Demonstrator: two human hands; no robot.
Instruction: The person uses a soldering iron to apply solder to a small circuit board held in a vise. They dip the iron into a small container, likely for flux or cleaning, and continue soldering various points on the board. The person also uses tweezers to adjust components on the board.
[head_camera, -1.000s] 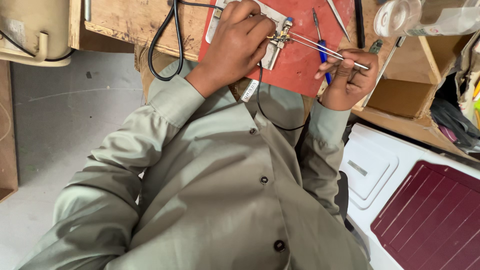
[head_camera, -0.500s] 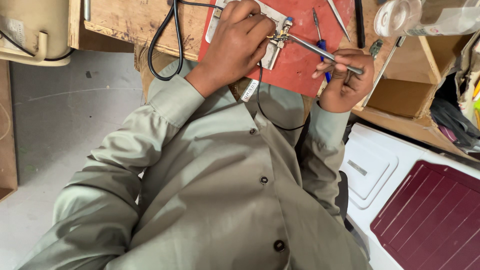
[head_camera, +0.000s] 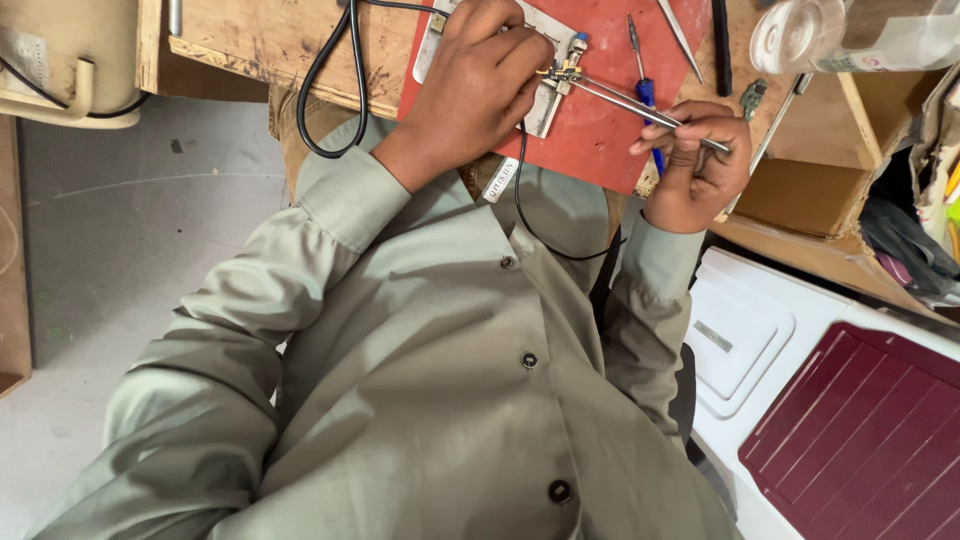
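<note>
Cluttering wooden workbench (head_camera: 270, 35): red mat (head_camera: 600, 130), black cable (head_camera: 330, 90).

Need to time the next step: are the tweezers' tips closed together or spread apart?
Closed: the tweezers in the right hand taper to one point at the small part.

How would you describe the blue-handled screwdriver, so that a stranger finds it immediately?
Look at the red mat on the wooden bench. Near its right edge, beside the right hand, lies the screwdriver, pointing away from the person. Its blue handle sets it apart from the plain metal tweezers that cross over it.
</note>
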